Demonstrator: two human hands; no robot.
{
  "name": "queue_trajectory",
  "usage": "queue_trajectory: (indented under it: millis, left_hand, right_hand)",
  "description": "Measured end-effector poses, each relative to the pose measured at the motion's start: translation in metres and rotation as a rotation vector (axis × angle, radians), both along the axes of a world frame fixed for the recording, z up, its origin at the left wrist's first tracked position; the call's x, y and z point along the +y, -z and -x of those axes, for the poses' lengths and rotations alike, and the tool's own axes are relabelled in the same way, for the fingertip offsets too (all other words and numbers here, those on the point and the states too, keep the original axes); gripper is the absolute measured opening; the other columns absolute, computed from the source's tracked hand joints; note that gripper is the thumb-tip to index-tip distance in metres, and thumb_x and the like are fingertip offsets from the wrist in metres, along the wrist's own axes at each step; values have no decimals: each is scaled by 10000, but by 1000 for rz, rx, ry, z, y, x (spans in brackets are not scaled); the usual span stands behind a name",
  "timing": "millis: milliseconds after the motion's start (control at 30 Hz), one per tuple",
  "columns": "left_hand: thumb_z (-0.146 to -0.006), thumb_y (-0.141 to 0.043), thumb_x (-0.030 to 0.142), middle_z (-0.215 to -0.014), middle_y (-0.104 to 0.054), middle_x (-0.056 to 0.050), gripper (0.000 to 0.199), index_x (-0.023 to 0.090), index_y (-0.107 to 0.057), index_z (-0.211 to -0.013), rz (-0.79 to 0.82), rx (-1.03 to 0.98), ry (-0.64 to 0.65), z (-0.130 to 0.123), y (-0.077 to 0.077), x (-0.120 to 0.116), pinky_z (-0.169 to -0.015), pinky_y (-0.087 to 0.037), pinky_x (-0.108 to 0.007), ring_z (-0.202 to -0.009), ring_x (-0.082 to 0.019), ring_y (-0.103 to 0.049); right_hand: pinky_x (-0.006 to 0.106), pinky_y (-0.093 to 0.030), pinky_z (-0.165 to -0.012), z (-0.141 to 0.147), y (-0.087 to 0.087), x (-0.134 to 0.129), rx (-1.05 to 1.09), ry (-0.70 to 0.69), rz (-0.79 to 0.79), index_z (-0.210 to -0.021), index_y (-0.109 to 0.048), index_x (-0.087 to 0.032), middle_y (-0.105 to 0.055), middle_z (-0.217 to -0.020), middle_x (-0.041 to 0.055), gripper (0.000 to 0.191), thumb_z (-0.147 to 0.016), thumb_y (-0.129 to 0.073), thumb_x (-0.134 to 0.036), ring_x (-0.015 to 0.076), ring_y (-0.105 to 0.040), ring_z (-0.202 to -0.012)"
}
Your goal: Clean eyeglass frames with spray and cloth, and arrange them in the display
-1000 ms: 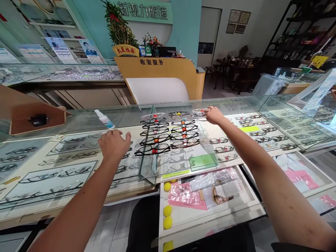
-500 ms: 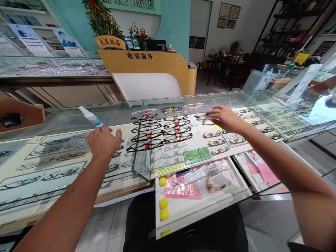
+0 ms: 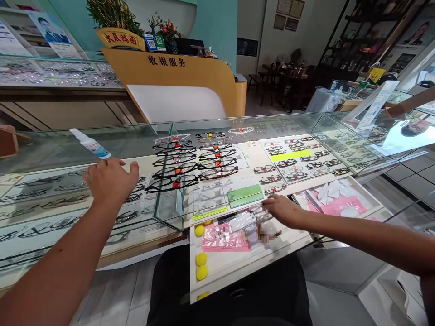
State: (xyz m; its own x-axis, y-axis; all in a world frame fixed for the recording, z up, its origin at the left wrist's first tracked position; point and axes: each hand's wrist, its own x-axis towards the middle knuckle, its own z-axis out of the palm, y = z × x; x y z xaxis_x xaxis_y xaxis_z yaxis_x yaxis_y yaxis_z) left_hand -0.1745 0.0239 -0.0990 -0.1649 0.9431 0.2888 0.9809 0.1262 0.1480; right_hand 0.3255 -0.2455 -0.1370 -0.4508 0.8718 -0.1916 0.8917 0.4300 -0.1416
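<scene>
Drawer open at near side, pink packets inside. Right hand comes in from right over drawer's far part, fingers bent, fingertips pinching pale glasses by the right end — likely held at the edge to keep fingers off the lenses. Glasses blurred; long axis runs roughly left-right, facing cannot tell. Green sheet just beyond, to the left. Left hand palm down at left over glass counter, thumb spread from the fingers, nothing gripped — probably there for steadying. Dark-framed glasses sit mid-counter in two columns running near to far, each pair's long axis left-right; spacing likely lets each be lifted singly. Spray bottle beyond left hand, nozzle toward far left. Wooden desk farthest.
</scene>
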Motion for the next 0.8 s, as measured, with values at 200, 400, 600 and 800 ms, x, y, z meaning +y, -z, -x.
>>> queue_trajectory:
  millis: [200,400,600,800]
  left_hand:
    - [-997,-380,572,-1413,-647,-313,703,50,-702,-1342,16,34,-18,-4,-4,-2,-1196,-442,-666,-1402,-505,-559]
    - [-980,-272,660,-1435,-620,-342,852,40,-658,-1421,106,38,-44,-10,-14,-4,-1171,-448,-698,-1417,-546,-540]
    - [-965,-193,709,-1470,-608,-342,930,59,-649,-1449,149,86,-75,-8,-14,2,-1204,-432,-697,-1457,-544,-514]
    - [-958,-198,732,-1359,-660,-326,926,80,-672,-1413,131,110,-107,-5,-10,7,-1184,-454,-681,-1418,-521,-558]
  right_hand:
    - [540,-412,-1291,-50,41,99,-229,250,-166,-1501,-730,-110,-607,-1694,171,515,-1068,-454,-70,386,-472,-1603]
    - [502,-385,-1288,-90,71,185,-302,384,-262,-1595,-640,-89,-511,-1777,154,585,-1049,-430,-73,379,-401,-1640]
    - [526,-384,-1271,-111,100,248,-321,405,-276,-1588,-644,-73,-506,-1781,155,608,-1006,-469,-86,400,-401,-1628]
    - [516,-371,-1262,-126,121,297,-305,365,-240,-1470,-757,-129,-622,-1692,133,532,-1011,-487,-118,390,-462,-1575]
